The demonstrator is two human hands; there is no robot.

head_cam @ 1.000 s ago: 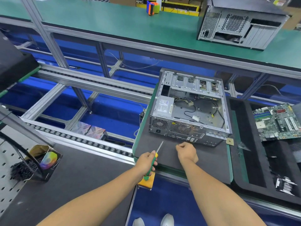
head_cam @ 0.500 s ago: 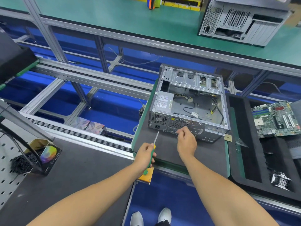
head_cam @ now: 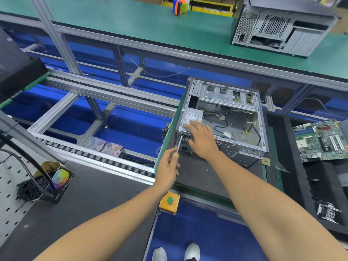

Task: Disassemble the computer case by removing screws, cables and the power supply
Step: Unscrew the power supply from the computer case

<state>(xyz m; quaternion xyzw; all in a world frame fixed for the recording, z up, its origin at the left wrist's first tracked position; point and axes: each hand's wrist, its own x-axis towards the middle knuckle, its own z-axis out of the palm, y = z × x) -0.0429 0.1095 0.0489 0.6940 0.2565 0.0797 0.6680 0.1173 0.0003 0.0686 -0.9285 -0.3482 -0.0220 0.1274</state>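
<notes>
An open grey computer case (head_cam: 233, 102) lies on a dark mat (head_cam: 197, 176), its inside facing up with loose cables (head_cam: 222, 129) on the floor. The silver power supply (head_cam: 192, 115) sits in the case's near left corner. My right hand (head_cam: 202, 140) rests flat on the power supply's near top edge, fingers spread, thumb over the rear grille. My left hand (head_cam: 167, 166) grips a screwdriver (head_cam: 179, 143) with a yellow-green handle; its shaft points up at the rear grille of the power supply.
A motherboard (head_cam: 322, 140) lies on black foam at the right. A second case (head_cam: 282, 25) stands on the green bench behind. A yellow box with a green button (head_cam: 169, 201) hangs below the mat. A roller conveyor (head_cam: 94, 155) and a carton of black ties (head_cam: 49, 179) are at left.
My right hand moved from the mat up onto the power supply's top. My left hand raised the screwdriver tip to the rear of the case.
</notes>
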